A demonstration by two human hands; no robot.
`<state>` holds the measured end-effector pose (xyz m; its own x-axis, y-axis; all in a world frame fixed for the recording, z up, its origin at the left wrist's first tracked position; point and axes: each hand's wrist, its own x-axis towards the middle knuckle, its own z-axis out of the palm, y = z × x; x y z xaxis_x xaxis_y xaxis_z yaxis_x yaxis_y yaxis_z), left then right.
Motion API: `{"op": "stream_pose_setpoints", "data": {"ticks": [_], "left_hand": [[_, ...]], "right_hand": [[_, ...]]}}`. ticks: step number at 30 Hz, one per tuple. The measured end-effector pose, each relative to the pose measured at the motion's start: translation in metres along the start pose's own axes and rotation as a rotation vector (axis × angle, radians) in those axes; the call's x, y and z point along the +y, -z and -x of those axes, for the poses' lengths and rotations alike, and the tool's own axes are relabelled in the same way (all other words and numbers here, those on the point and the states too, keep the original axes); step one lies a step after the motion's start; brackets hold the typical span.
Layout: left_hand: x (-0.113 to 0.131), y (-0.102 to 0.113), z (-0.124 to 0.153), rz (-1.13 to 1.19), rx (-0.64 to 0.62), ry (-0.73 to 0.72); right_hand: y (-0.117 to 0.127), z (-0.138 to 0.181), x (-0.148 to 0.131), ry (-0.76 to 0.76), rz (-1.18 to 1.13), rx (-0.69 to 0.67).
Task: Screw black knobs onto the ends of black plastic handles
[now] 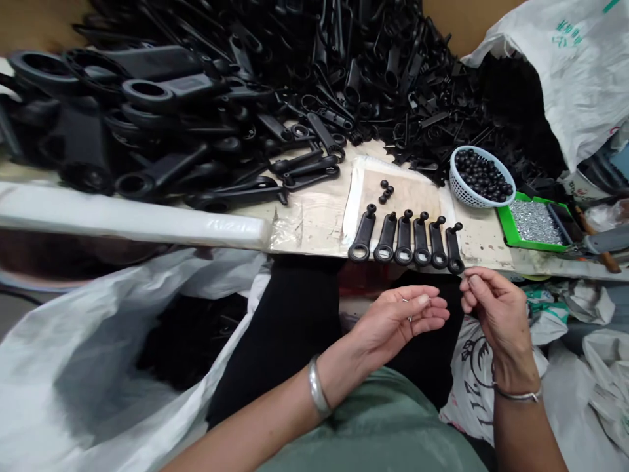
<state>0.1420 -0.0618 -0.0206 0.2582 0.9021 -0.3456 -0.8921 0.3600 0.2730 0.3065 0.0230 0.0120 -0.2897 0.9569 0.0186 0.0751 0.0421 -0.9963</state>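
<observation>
Several black plastic handles (403, 236) lie in a row at the table's near edge, ring ends toward me. My left hand (400, 316) is below them over my lap, palm up, fingers loosely cupped around small silver screws. Just under the rightmost handle (455, 248), my right hand (493, 303) pinches a tiny screw between thumb and forefinger. A few loose black balls (386, 192) rest on the board behind the row.
A large heap of black handles (236, 98) fills the table's back. A white basket of black balls (482, 176) and a green tray of screws (533, 223) stand at right. White plastic bags (88, 367) hang at left and right.
</observation>
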Motion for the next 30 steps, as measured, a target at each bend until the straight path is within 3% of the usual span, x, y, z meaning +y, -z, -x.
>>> {"op": "stream_pose_setpoints", "data": {"ticks": [3,7,9,15,24,30], "left_hand": [[-0.001,0.002,-0.001,-0.028,0.008,0.010],[-0.002,0.000,-0.001,-0.031,-0.010,-0.019],[-0.001,-0.001,-0.002,0.002,-0.025,-0.058],[0.000,-0.001,-0.001,0.083,0.005,-0.075],[0.005,-0.004,0.000,0.128,0.094,-0.014],[0.007,-0.006,-0.002,0.143,0.108,0.025]], "right_hand": [[0.003,-0.003,-0.010,0.094,0.152,-0.042],[-0.005,0.008,-0.024,0.332,0.551,-0.328],[-0.013,0.016,-0.026,0.461,0.669,-0.409],[-0.023,0.019,-0.019,0.663,0.810,-0.393],[-0.016,0.014,-0.020,0.639,0.888,-0.309],[-0.020,0.019,-0.017,0.620,0.971,-0.380]]}}
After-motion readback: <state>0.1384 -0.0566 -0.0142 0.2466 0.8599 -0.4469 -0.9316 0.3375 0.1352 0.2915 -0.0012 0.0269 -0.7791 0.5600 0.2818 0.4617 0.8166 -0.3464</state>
